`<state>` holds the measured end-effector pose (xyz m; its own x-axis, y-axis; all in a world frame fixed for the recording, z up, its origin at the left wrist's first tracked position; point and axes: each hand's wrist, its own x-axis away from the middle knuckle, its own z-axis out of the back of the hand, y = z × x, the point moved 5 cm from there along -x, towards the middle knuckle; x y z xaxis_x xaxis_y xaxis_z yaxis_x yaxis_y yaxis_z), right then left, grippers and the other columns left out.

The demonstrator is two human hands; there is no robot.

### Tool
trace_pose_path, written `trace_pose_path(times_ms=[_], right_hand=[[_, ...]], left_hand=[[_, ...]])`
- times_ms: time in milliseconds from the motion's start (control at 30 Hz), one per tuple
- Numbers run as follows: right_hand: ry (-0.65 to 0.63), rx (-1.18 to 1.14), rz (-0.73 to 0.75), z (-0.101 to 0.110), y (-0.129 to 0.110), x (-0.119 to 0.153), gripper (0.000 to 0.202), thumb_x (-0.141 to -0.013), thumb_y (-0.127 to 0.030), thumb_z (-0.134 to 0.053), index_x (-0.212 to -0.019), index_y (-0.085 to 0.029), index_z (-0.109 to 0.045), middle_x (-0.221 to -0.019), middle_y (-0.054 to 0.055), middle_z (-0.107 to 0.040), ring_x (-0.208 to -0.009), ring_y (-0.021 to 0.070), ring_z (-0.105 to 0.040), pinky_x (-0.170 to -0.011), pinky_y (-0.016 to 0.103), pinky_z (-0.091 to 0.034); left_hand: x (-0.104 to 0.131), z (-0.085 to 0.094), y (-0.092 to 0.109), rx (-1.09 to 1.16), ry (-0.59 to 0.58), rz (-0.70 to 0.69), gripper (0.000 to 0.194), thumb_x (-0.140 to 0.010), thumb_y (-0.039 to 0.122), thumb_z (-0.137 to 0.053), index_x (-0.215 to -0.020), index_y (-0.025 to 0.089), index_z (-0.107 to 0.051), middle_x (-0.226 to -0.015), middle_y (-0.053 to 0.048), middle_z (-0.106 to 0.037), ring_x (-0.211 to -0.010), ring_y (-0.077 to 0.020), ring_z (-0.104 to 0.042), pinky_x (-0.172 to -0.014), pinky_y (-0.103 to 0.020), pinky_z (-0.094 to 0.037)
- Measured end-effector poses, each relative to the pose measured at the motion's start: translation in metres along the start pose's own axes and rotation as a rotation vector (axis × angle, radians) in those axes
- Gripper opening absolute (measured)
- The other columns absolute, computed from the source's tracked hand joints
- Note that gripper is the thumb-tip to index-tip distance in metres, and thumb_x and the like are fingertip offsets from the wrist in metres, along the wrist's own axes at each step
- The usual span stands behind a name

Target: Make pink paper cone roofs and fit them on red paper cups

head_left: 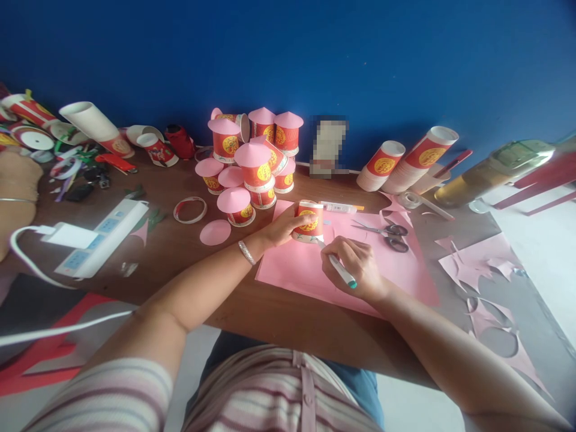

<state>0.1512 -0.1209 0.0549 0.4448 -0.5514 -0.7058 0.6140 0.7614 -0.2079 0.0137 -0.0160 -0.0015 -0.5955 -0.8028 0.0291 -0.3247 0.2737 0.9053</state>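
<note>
My left hand (pixel 287 227) is wrapped round a red paper cup (pixel 310 211) with a yellow round print, held above pink paper sheets (pixel 288 273). Along the cup's white lower band run small green marks. A white marker (pixel 341 270) with a green end is pinched in my right hand (pixel 353 261), its tip close to that band; whether it touches, I cannot tell. Behind the hands lies another white pen (pixel 339 207) with an orange end. Black-handled scissors (pixel 390 235) rest partly spread on the pink paper to the right.
Several cups with pink cone tops (pixel 254 159) stand piled behind the left hand. A pink disc (pixel 215 232), a tape ring (pixel 189 210) and a power strip (pixel 105 234) lie to the left. Cup stacks (pixel 420 159), a bottle (pixel 490 171) and paper scraps (pixel 477 264) are on the right.
</note>
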Motion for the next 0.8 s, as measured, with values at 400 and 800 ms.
trace_pose_path(times_ms=[400, 800], right_hand=[[0.008, -0.055, 0.064, -0.0021, -0.0061, 0.0001, 0.019, -0.086, -0.005, -0.056, -0.091, -0.023, -0.053, -0.069, -0.003, -0.059, -0.054, 0.0114, -0.051, -0.053, 0.025, -0.040], [-0.015, -0.049, 0.055, -0.0048, -0.0030, 0.0004, 0.019, -0.089, -0.004, -0.056, -0.092, -0.023, -0.052, -0.072, -0.002, -0.060, -0.057, 0.0117, -0.054, -0.054, 0.025, -0.041]], left_hand=[[0.0017, -0.0018, 0.0017, -0.022, -0.015, 0.012, 0.042, -0.078, 0.041, -0.081, -0.105, 0.016, -0.061, -0.092, -0.004, -0.068, -0.084, -0.0171, -0.067, -0.072, -0.028, -0.054], [0.0016, -0.0013, 0.0016, -0.056, -0.026, -0.010, 0.040, -0.081, 0.041, -0.079, -0.107, 0.017, -0.062, -0.091, -0.004, -0.065, -0.082, -0.0160, -0.064, -0.070, -0.026, -0.052]])
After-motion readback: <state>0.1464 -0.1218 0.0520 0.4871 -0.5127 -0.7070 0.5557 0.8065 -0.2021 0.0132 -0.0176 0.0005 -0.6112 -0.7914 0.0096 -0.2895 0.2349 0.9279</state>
